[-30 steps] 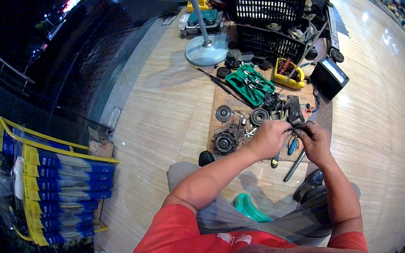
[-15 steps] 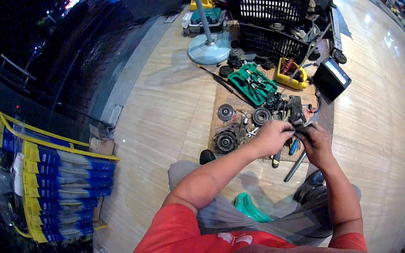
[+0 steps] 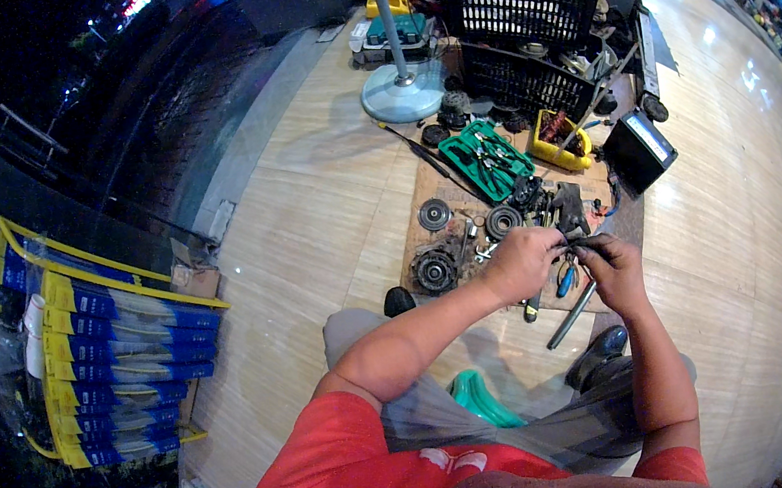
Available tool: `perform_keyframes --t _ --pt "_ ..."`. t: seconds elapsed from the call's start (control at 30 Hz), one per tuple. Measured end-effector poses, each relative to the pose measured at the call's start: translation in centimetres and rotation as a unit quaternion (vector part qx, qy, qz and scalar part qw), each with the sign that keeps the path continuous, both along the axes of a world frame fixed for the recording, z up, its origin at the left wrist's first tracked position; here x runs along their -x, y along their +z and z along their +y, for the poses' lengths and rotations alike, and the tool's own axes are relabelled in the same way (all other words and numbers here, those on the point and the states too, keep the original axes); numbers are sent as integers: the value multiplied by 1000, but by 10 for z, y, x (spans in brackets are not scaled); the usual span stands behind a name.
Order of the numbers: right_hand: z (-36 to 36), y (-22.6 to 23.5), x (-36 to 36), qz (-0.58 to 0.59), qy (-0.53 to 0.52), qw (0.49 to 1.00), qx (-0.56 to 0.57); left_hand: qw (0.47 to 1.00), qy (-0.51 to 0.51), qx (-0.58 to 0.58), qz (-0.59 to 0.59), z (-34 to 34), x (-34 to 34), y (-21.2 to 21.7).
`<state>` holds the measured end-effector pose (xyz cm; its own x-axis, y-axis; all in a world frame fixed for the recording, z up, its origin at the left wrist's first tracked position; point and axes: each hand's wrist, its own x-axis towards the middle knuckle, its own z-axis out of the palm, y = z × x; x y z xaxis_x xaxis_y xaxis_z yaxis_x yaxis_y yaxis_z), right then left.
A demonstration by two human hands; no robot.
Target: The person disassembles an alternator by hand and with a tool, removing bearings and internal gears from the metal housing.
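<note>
My left hand [image 3: 526,259] and my right hand [image 3: 616,271] meet over the cardboard mat, fingertips pinched close together. Whatever lies between them is small and dark, and I cannot make it out. Beneath my right hand a grey rod or tube [image 3: 571,316] slants down toward my shoe. Beside it lies a tool with a blue handle [image 3: 566,282]. Round metal parts like pulleys [image 3: 435,214] lie to the left, among them a ringed one [image 3: 504,221] and a larger dark one [image 3: 434,270].
Behind the mat [image 3: 423,187] are a green tool case [image 3: 488,162], a yellow bin [image 3: 561,146] and stacked black crates [image 3: 523,2]. A black box [image 3: 639,150] stands right, a fan base [image 3: 403,94] far left. A yellow rack [image 3: 111,324] holds blue packages. A green stool [image 3: 482,401] shows beneath me.
My right hand has shifted slightly, its fingers lifting a little beside the left. Both hands stay together, still pinching.
</note>
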<state>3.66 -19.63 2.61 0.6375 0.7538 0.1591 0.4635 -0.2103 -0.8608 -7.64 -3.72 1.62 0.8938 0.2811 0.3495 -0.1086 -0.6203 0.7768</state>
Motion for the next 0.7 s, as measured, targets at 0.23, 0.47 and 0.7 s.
perform_keyframes --t 0.23,0.47,0.7 --pt "-3 2 -3 -26 -4 998 53 999 -21 -19 -26 -1 1 0" --pt "1 10 7 -208 50 977 3 969 -33 161 185 5 -2 -1" --pt "-3 1 2 -126 17 992 21 994 -37 28 95 0 0 3"
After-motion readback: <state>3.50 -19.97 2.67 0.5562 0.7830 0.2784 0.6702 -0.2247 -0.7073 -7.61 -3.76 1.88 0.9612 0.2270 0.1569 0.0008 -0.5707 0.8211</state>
